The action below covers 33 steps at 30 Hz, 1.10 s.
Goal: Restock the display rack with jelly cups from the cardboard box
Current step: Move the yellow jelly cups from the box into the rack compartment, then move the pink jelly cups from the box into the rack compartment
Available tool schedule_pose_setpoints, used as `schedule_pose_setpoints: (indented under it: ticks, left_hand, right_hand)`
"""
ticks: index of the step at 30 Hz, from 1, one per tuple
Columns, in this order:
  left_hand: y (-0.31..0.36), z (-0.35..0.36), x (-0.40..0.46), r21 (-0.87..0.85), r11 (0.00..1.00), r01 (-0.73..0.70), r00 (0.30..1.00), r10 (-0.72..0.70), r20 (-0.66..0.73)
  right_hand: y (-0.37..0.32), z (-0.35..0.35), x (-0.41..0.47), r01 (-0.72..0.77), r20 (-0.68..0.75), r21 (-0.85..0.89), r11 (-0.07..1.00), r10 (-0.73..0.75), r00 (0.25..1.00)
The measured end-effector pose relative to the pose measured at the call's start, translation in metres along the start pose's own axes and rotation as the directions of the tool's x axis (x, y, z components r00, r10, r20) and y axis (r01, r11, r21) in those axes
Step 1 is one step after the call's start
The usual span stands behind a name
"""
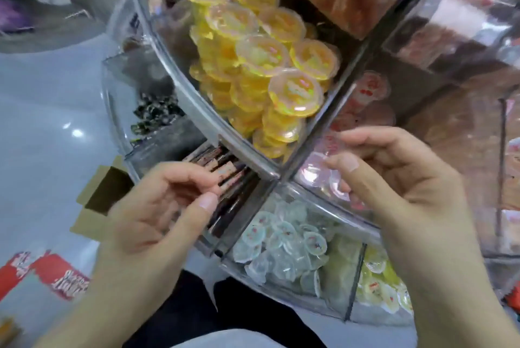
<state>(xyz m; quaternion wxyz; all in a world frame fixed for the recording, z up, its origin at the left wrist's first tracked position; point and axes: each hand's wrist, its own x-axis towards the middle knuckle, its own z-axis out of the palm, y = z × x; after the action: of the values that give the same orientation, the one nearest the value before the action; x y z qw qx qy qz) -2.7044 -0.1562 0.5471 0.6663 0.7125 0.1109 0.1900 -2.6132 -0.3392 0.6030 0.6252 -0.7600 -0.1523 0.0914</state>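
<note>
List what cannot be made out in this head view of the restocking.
- Cardboard box: mostly hidden behind the left hand; contents unseen.
- Pink jelly cups: partly covered by the right hand, blurred through the rack wall.
- Whether either hand holds a cup: fingers curl, nothing clearly visible.
- Lid print on yellow jelly cups: too blurred.

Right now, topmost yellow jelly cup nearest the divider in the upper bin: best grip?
Take the yellow jelly cup by its flared rim, pinching opposite edges from above. It lies lid-up on the heap, sides buried among neighbours, with the clear divider close beside it.
</note>
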Motion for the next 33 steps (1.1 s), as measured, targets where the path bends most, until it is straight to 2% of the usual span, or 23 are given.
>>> schedule_pose_setpoints:
  ticks: [2, 4, 7, 9, 11, 13, 16, 19, 24, 27, 30, 33]
  left_hand:
    - [-0.02, -0.043, -0.011, -0.036, 0.998, 0.051, 0.983, -0.057, -0.175]
    - [-0.047, -0.088, -0.023, -0.076, 0.987, 0.144, 0.934, -0.161, -0.318]
    - [-0.098, -0.151, -0.043, -0.078, 0.951, 0.3, 0.822, -0.299, -0.484]
    - [-0.138, -0.186, -0.057, -0.096, 0.909, 0.405, 0.73, -0.385, -0.566]
    - [-0.179, -0.217, -0.069, -0.133, 0.862, 0.489, 0.641, -0.458, -0.616]
    - [-0.219, -0.246, -0.081, -0.112, 0.811, 0.574, 0.598, -0.509, -0.619]
    - [-0.285, -0.289, -0.089, -0.043, 0.738, 0.674, 0.581, -0.565, -0.586]
    - [-0.365, -0.331, -0.075, 0.028, 0.694, 0.719, 0.595, -0.594, -0.541]
    - [-0.506, -0.374, -0.027, 0.291, 0.606, 0.74, 0.664, -0.591, -0.458]
    - [-0.584, -0.383, 0.007, 0.489, 0.561, 0.668, 0.743, -0.541, -0.394]
    - [-0.637, -0.385, 0.047, 0.65, 0.507, 0.567, 0.811, -0.484, -0.331]
    - [-0.683, -0.383, 0.072, 0.752, 0.389, 0.532, 0.783, -0.565, -0.262]
  right_hand:
    - [-0.001, 0.048, -0.006, -0.007, 0.21, 0.055, 0.998, -0.004, 0.978]
    - [0.011, 0.103, -0.011, -0.076, 0.41, 0.086, 0.993, 0.034, 0.912]
    - [0.054, 0.192, -0.019, -0.204, 0.614, -0.043, 0.978, 0.187, 0.767]
    - [0.098, 0.247, -0.023, -0.297, 0.66, -0.193, 0.935, 0.347, 0.666]
    - [0.149, 0.296, -0.026, -0.388, 0.631, -0.331, 0.86, 0.507, 0.587]
    - [0.203, 0.334, -0.026, -0.479, 0.55, -0.439, 0.76, 0.649, 0.525]
    - [0.288, 0.375, -0.021, -0.58, 0.398, -0.559, 0.593, 0.805, 0.44]
    - [0.373, 0.403, -0.011, -0.622, 0.273, -0.64, 0.451, 0.89, 0.365]
    - [0.495, 0.444, 0.011, -0.646, 0.134, -0.648, 0.403, 0.896, 0.423]
    - [0.565, 0.466, 0.025, -0.69, 0.051, -0.622, 0.37, 0.899, 0.436]
    - [0.613, 0.48, 0.032, -0.743, -0.048, -0.599, 0.299, 0.912, 0.407]
    - [0.635, 0.489, 0.027, -0.724, -0.057, -0.616, 0.31, 0.899, 0.434]
